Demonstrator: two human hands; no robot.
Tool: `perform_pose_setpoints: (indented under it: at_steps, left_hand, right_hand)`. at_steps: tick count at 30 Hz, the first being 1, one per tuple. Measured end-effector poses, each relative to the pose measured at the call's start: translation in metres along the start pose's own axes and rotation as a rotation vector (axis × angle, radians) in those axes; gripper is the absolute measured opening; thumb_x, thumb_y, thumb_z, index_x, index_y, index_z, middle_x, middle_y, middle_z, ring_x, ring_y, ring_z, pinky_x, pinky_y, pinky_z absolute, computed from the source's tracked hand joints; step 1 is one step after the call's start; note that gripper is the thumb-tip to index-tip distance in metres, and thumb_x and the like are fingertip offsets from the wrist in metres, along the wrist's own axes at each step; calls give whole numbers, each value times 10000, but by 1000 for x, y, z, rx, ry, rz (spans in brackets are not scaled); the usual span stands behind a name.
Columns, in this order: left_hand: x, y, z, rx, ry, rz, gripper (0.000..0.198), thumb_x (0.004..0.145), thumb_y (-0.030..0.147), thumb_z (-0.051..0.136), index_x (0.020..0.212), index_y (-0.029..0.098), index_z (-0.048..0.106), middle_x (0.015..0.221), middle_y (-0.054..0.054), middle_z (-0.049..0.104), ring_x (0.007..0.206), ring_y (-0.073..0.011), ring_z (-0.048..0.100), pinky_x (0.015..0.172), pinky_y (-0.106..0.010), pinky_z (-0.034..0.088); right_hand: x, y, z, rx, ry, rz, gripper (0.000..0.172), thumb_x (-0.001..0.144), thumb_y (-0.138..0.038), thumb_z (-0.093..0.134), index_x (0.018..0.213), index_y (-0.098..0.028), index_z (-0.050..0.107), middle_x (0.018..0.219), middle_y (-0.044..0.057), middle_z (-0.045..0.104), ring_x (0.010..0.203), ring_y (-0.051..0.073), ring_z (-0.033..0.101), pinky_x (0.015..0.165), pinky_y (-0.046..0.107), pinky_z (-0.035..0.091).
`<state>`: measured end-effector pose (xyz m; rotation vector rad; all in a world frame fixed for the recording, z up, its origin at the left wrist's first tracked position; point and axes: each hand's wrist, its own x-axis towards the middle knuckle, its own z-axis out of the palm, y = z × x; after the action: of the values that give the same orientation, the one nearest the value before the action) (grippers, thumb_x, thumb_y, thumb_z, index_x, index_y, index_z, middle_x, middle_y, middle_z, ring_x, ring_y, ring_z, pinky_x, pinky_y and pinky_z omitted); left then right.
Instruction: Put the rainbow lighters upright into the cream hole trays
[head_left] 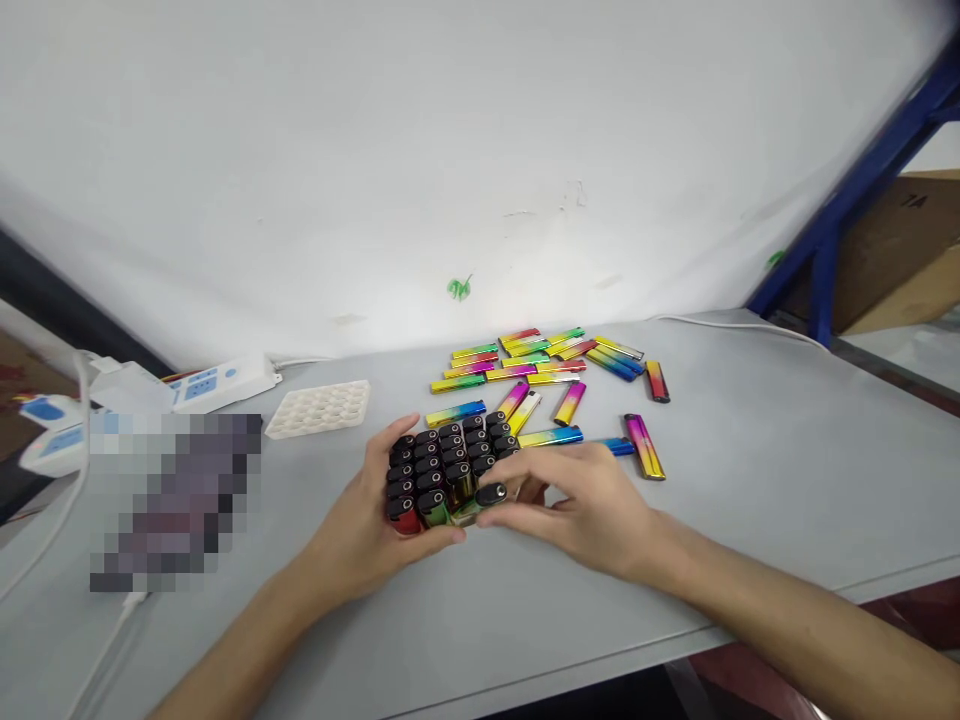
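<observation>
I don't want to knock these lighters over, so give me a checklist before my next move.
1. Left hand around the upright, black-topped metallic lighters: ok.
2. Right hand gripping one shiny, black-topped lighter: ok.
3. Held lighter's lower end seated: cannot tell, hidden.
4. Right hand clear of loose, slim, multicoloured metallic lighters: cannot tell, some overlap in view.
5. White, rectangular plastic-looking tray clear of both hands: ok.

Packed lighters stand upright in close rows, black ends with small round rings facing up. A single lighter, also black-ended, tilts at their near right corner. Loose lighters, glossy and fading between bright colours, lie flat behind on the tabletop.
</observation>
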<state>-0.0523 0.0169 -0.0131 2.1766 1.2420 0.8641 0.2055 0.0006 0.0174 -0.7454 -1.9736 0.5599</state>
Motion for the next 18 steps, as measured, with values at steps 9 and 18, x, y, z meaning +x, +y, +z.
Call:
perform_pose_setpoints:
  at_steps: [9,18]
  left_hand:
    - [2,4,3,-1,31,-14,971,788,473,813,1524,382,187,1342,-94,620,1075,-268,724,855,-415,633]
    - [-1,4,2,26,33,-25,972,784,445,809,1526,382,184,1362,-91,597,1075,-255,721,840,-390,634]
  right_hand:
    - [3,6,20,-131,-118,-50,290,989,-392,640,1072,-118,686,791,39,787,657,136,726,585,230,554]
    - [3,0,12,-422,-132,-135,441,1075,-441,439,1030,-89,700,693,48,745,555,154,688,487,251,452]
